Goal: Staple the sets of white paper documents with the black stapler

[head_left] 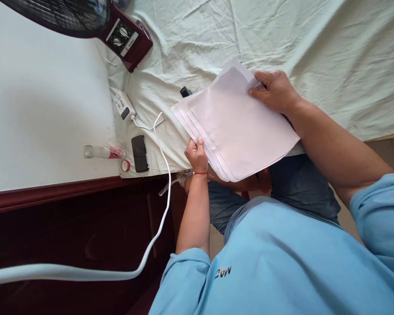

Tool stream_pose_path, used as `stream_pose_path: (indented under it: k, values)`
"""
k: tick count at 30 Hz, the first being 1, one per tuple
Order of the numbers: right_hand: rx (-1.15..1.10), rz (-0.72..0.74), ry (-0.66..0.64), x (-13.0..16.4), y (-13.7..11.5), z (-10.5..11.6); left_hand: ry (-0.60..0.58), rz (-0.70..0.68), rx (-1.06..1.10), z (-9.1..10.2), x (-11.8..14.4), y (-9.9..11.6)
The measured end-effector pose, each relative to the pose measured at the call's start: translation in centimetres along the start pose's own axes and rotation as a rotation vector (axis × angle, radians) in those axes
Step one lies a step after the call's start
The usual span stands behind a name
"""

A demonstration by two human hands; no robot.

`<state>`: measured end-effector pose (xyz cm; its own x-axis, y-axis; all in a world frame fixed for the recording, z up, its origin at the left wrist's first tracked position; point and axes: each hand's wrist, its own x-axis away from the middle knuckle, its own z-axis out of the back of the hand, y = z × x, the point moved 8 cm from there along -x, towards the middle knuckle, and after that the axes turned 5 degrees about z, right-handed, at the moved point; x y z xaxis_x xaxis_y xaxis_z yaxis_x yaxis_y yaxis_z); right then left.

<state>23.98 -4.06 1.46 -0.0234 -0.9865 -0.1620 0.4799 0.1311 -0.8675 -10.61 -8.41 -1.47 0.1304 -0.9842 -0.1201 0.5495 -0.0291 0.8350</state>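
Observation:
A stack of several white paper sheets (236, 127) is held above the edge of a bed covered by a pale green sheet (315, 52). My left hand (196, 154) grips the stack's near left edge, thumb on top; a red thread circles that wrist. My right hand (276, 91) pinches the far right corner of the top sheets. The sheets are fanned slightly, their edges stepped along the left side.
A black phone (139, 153), a clear bottle (101, 152) and a small red-rimmed cap (125, 165) lie on the white surface at left. A white charger (124, 106) with its cable (164, 175) runs down past the dark wooden frame (52, 192). A maroon fan base (126, 37) stands at top left.

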Motion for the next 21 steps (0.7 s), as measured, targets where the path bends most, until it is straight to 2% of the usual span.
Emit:
stream_pose_path:
  k: [6, 12, 21]
  values:
    - [0.047, 0.041, 0.020, -0.1, 0.1, 0.1, 0.039, -0.023, 0.030, 0.3, 0.2, 0.8]
    - [0.107, -0.004, -0.047, 0.1, 0.0, -0.3, -0.018, -0.020, 0.090, -0.1, 0.2, 0.6]
    - [0.139, -0.013, -0.026, 0.3, -1.3, -0.4, -0.070, 0.023, 0.185, -0.5, 0.1, -0.4]
